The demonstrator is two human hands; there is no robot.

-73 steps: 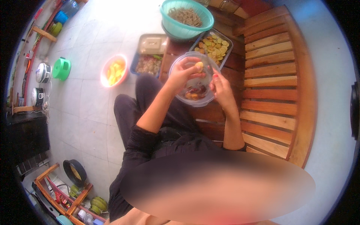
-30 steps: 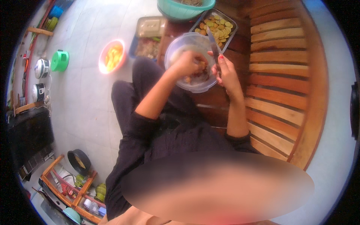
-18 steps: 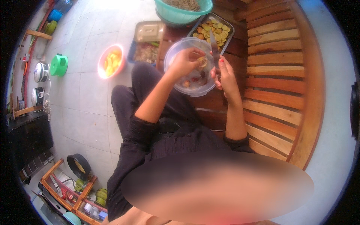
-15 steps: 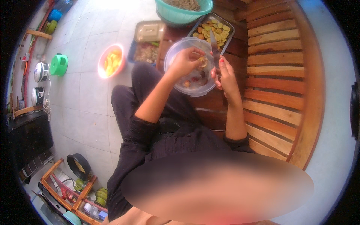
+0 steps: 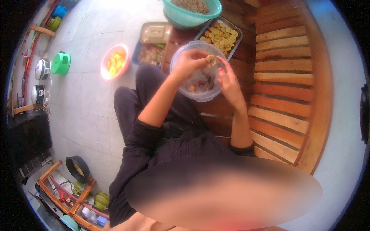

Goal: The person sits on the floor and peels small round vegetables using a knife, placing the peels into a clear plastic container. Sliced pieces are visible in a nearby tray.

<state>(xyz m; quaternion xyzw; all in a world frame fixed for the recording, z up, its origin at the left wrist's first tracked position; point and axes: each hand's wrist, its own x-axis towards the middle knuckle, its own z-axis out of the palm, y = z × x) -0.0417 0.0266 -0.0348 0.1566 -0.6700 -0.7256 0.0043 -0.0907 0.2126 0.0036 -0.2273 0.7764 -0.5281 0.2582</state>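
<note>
Food piece [image 5: 211, 60], small and of yellow and brown colour, is pinched between the thumb and fingers of the left hand [image 5: 189, 64]. It is seen over the upper right part of a round translucent plastic tub [image 5: 179, 82]. The right hand [image 5: 230, 85] is at the right rim of this tub; its forefinger points up close to the food piece, and its thumb stands apart from the forefinger. Whether the forefinger touches the piece, I cannot tell; the other fingers are curled, and I cannot tell if they close on something. Inside the tub lie some dark red and orange scraps [image 5: 199, 84], too small to name surely.

Beyond the tub, to the right, a rectangular tray [image 5: 239, 40] carries many thin yellow slices [image 5: 223, 36] on the wooden surface [image 5: 212, 119]. Just beside this tray, farther away, stands a turquoise plastic basin [image 5: 189, 17] with greyish strips [image 5: 192, 5] in it. To the left of the tub is a blue container [image 5: 136, 52] with pale chopped food [image 5: 151, 54], and a beige lid [image 5: 155, 34] lies at its far end. Well to the left, on the tiled floor [image 5: 88, 111], a pink bowl [image 5: 103, 65] holds yellow chunks [image 5: 115, 63].
</note>
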